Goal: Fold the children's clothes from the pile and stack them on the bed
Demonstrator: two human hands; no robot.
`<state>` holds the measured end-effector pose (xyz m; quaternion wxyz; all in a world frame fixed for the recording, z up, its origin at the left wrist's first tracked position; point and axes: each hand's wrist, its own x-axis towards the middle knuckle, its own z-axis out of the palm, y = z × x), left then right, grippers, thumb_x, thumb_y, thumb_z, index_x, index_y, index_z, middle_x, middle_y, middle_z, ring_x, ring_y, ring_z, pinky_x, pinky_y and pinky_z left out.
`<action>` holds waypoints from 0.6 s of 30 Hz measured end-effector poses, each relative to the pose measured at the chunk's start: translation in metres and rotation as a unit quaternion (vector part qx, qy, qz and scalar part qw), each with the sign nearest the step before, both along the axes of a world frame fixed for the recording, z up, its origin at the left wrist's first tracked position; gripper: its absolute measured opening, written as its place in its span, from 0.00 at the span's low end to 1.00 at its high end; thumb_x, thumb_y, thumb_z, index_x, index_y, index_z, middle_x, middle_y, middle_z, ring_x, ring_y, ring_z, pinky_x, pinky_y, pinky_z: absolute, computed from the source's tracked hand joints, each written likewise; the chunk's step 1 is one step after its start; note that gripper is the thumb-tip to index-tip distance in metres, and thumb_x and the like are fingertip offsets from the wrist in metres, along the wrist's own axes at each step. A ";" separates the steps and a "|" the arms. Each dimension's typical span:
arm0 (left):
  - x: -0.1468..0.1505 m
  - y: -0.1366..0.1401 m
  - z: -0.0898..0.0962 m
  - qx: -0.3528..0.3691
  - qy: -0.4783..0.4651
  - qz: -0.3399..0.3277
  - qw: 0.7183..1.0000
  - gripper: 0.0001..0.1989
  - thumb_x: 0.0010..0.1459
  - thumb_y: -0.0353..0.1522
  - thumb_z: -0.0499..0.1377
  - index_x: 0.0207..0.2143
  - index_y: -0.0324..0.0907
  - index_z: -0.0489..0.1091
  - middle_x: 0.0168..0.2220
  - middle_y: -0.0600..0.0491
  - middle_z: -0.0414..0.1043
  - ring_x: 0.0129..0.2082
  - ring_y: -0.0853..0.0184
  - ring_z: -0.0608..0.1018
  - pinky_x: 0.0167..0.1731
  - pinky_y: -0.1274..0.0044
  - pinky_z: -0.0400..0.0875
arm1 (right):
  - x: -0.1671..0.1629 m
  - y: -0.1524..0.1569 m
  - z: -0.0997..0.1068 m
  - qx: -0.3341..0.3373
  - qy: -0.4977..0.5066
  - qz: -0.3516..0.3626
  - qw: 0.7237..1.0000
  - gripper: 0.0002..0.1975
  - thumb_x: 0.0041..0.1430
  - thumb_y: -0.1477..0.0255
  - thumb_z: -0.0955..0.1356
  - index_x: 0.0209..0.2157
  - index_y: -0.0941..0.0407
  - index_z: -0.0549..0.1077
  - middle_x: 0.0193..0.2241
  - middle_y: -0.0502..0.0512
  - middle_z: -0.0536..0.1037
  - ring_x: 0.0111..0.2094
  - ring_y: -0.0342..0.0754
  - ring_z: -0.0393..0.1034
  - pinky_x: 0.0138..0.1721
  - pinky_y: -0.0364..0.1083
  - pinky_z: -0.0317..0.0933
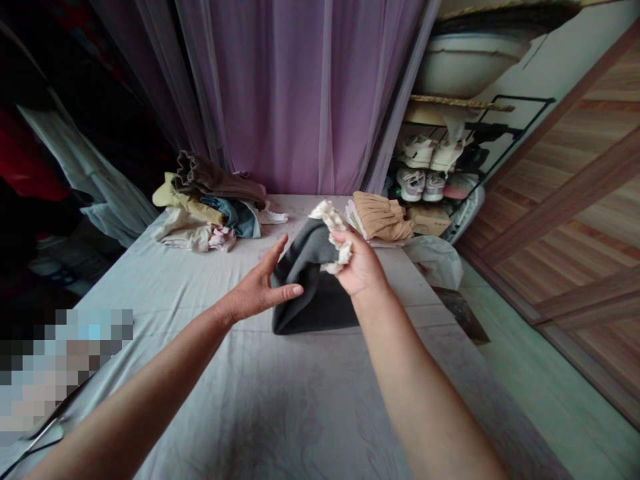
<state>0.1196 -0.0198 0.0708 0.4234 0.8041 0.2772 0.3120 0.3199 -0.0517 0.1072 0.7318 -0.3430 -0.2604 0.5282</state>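
A dark grey garment (313, 297) with a ruffled cream trim lies partly folded on the cloth-covered table (240, 393), its trimmed end lifted. My right hand (363, 263) grips that end at the trim, thumb on top. Just left of the garment, my left hand (260, 283) is spread, with thumb and fingers apart and nothing held. Its thumb tip overlaps the garment's left side in view; whether it touches the fabric I cannot tell.
A heap of mixed clothes (210, 207) sits at the table's back left. A folded tan garment (383, 217) lies at the back right. Behind hangs a purple curtain (305, 100). A rack with shoes (423, 183) and a plastic bag (435, 260) stand beyond the right edge.
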 end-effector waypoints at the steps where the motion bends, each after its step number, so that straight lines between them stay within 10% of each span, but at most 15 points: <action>1: 0.000 -0.007 0.008 0.006 -0.018 0.019 1.000 0.51 0.50 0.43 0.68 0.69 0.49 0.43 0.71 0.46 0.42 0.69 0.49 0.48 0.66 0.57 0.45 | -0.015 0.007 0.005 0.018 -0.011 0.028 0.999 0.15 0.39 0.74 0.72 0.34 0.53 0.73 0.27 0.42 0.77 0.27 0.40 0.70 0.28 0.39 0.65; 5: -0.008 -0.027 0.019 -0.091 -0.162 0.152 0.971 0.45 0.41 0.30 0.73 0.62 0.44 0.60 0.63 0.46 0.63 0.67 0.49 0.56 0.65 0.59 0.49 | -0.060 0.014 0.030 0.041 -0.073 0.169 0.982 0.16 0.50 0.64 0.72 0.41 0.51 0.71 0.30 0.44 0.78 0.30 0.41 0.72 0.32 0.41 0.67; 9: -0.025 -0.040 0.002 -0.237 -0.375 0.308 0.842 0.27 0.41 0.22 0.70 0.47 0.41 0.73 0.46 0.48 0.78 0.59 0.55 0.71 0.60 0.69 0.63 | -0.073 0.011 0.040 0.023 -0.185 0.291 0.938 0.22 0.62 0.52 0.62 0.47 0.52 0.71 0.39 0.52 0.80 0.38 0.45 0.75 0.40 0.46 0.69; 12: -0.041 -0.041 -0.012 -0.294 -0.463 0.380 0.745 0.17 0.48 0.21 0.66 0.42 0.41 0.74 0.38 0.52 0.80 0.46 0.63 0.79 0.53 0.73 0.70 | -0.068 0.010 0.018 -0.001 -0.340 0.226 0.913 0.18 0.65 0.58 0.61 0.44 0.55 0.74 0.42 0.54 0.80 0.39 0.44 0.75 0.41 0.44 0.67; 18: -0.076 -0.028 -0.028 -0.390 -0.505 0.422 0.644 0.06 0.56 0.26 0.59 0.35 0.42 0.74 0.31 0.56 0.78 0.30 0.70 0.79 0.37 0.80 0.76 | -0.060 -0.008 -0.063 0.003 -0.725 0.062 0.686 0.13 0.62 0.72 0.62 0.31 0.57 0.79 0.36 0.57 0.81 0.41 0.49 0.74 0.46 0.47 0.64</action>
